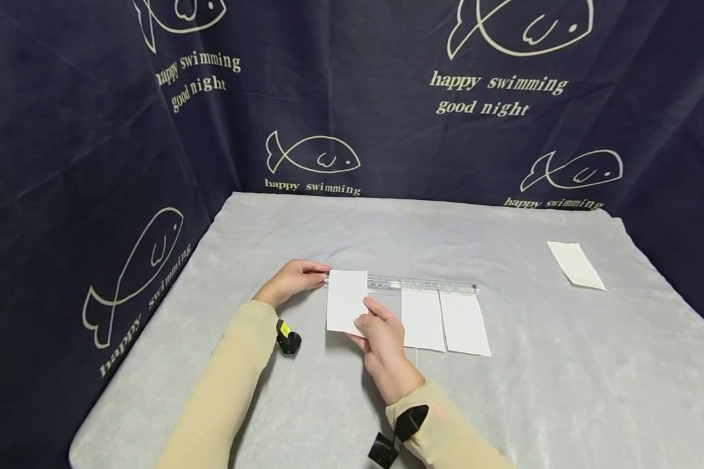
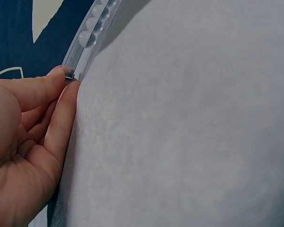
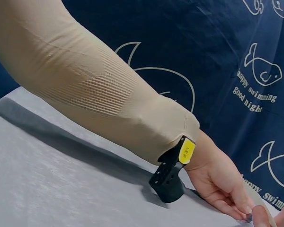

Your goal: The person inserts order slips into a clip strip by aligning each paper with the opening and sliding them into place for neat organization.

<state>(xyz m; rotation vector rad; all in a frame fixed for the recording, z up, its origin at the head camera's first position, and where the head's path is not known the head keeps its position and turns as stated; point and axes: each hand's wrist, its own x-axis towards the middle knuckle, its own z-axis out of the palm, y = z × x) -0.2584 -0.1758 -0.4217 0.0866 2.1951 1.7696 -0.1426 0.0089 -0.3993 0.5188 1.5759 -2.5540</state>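
A clear plastic ticket rail [image 1: 381, 282] with a row of see-through balls lies crosswise at mid-table. My left hand [image 1: 293, 280] pinches its left end between thumb and fingers, as the left wrist view confirms at the rail's tip [image 2: 72, 73]. My right hand [image 1: 384, 345] holds a white paper slip [image 1: 347, 299] by its lower right side; the slip's top overlaps the rail's left part. Two more slips, a middle one [image 1: 424, 319] and a right one [image 1: 465, 322], have their top edges at the rail. In the right wrist view, only right fingertips [image 3: 261, 216] show.
Another white slip [image 1: 576, 266] lies apart at the right of the table. A grey-white cloth [image 1: 305, 404] covers the tabletop. Dark blue curtains [image 1: 387, 98] with fish drawings stand behind and at the sides. Black wrist cameras [image 1: 289, 340] sit on both sleeves.
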